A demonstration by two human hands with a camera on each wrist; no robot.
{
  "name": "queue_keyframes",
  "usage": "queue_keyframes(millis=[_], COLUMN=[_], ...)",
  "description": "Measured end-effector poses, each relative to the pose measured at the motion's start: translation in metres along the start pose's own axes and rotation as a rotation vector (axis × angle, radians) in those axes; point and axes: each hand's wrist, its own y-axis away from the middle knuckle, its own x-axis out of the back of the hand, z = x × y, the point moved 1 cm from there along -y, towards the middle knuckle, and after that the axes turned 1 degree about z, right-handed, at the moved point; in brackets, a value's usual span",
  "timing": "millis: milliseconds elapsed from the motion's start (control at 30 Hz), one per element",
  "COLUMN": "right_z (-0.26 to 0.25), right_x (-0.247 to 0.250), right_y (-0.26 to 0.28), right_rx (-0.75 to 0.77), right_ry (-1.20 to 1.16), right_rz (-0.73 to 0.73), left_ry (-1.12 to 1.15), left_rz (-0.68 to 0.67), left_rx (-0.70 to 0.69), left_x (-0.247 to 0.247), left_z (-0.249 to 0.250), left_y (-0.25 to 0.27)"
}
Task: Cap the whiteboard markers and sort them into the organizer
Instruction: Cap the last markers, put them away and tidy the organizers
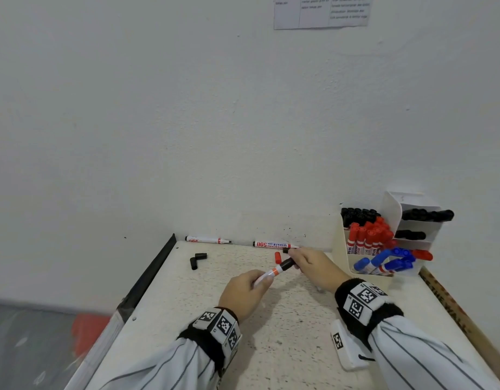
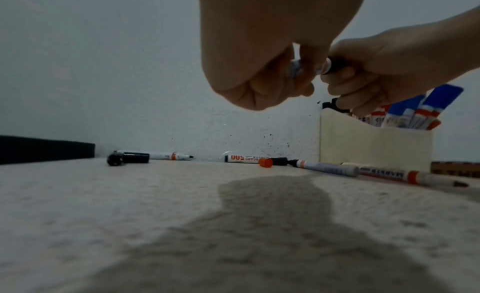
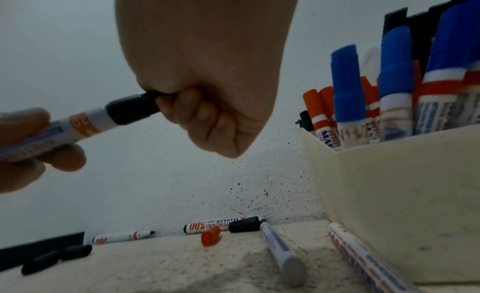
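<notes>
Striped sleeves [image 1: 164, 364] lead up to both hands above the table [image 1: 285, 333]. Left hand [image 1: 244, 294] grips the white marker [image 1: 267, 275] barrel; right hand [image 1: 316, 267], at one o'clock from it, pinches its black cap [image 1: 286, 264]. Loose red cap [image 1: 277, 257] lies just beyond. Two uncapped markers [image 1: 271, 244] lie at twelve o'clock along the wall. Cream organizer [image 1: 340, 249] stands at two o'clock, holding capped markers.
</notes>
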Motion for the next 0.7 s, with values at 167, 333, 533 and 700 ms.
queue_keyframes(millis=[167, 333, 533, 700], right_z=[0.002, 0.009, 0.009, 0.017], right_x=[0.008, 0.018, 0.041, 0.058], right_y=[0.008, 0.019, 0.029, 0.035], right_rx=[-0.036, -0.086, -0.098, -0.015], right_ry=[-0.076, -0.058, -0.059, -0.08], right_rz=[0.141, 0.134, 0.161, 0.179], left_ry=[-0.069, -0.268, -0.237, -0.026], left_rz=[0.13, 0.313, 0.358, 0.223], left_rx=[-0.136, -0.347, -0.446, -0.275], left_x=[-0.016, -0.029, -0.044, -0.057], left_z=[0.014, 0.022, 0.041, 0.055], left_y=[0.002, 0.007, 0.006, 0.0])
